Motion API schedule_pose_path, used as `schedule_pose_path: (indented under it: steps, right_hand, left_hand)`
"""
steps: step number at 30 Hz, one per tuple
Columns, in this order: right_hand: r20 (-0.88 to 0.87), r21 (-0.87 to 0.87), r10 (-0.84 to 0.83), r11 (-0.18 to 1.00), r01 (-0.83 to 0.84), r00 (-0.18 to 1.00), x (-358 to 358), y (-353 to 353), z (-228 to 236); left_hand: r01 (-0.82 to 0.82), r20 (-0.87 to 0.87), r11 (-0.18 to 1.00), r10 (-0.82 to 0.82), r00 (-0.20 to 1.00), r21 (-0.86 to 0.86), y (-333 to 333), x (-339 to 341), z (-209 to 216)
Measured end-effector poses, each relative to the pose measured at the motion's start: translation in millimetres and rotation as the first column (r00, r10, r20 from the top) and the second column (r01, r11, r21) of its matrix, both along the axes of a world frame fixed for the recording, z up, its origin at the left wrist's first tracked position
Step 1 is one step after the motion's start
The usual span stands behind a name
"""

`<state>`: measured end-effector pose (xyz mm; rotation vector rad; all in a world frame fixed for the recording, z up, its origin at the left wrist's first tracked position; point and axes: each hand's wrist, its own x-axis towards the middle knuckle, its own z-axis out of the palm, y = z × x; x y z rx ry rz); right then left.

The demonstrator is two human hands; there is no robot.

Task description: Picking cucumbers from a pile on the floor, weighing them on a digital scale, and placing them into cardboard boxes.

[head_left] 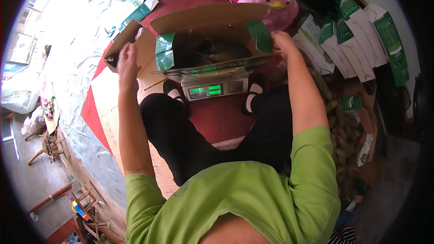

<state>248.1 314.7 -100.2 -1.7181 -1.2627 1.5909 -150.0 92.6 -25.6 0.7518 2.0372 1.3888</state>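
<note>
Reckoned from the middle of the view, the wearer's green shirt lies at six o'clock, and the black trousers spread to either side of a bare strip of red floor. Almost at the centre, between the feet, stands a weighing scale with a lit green display. An open cardboard box rests over it at twelve o'clock, flaps raised, with a dark brownish mass inside, too dim to identify. The left hand, at ten o'clock, has its fingers bent at a brown cardboard piece; I cannot tell whether its grip closes on the edge. The right hand, between one and two o'clock, curls partly at the box's right end, beside a green flap; its grip is likewise unclear. Long greenish-brown produce is heaped between three and four o'clock, and a plastic sheet lies towards nine. Farther off, white-and-green cartons lean together at two o'clock, and a pink duck figure sits at one.
</note>
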Motion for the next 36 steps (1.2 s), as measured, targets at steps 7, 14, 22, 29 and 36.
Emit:
schedule_pose_path:
  steps: [7, 14, 22, 29, 36]
  right_hand:
    - [0.024, -0.040, -0.006, 0.999, 0.007, 1.000, -2, 1, -22]
    - [-0.108, -0.011, -0.092, 0.996, 0.091, 0.990, 3, 17, -48]
    - [-0.114, 0.027, -0.032, 0.999, 0.035, 0.993, -38, 17, -25]
    - [-0.242, 0.308, 0.263, 0.933, -0.183, 0.934, -117, -3, 9]
    - [-0.064, 0.214, 0.477, 0.865, -0.455, 0.877, -251, -130, 59]
  left_hand:
    - [0.244, 0.366, 0.956, -0.171, 0.915, -0.165, 14, 1, -54]
    - [-0.021, 0.297, 0.994, 0.053, 0.954, -0.110, 22, 11, -82]
    - [-0.113, 0.649, 0.993, 0.110, 0.753, -0.037, -12, -18, -90]
    - [-0.195, 0.706, 0.976, 0.068, 0.705, 0.101, -92, -67, -92]
    - [-0.336, 0.656, 0.932, 0.167, 0.736, 0.139, -292, -123, -87]
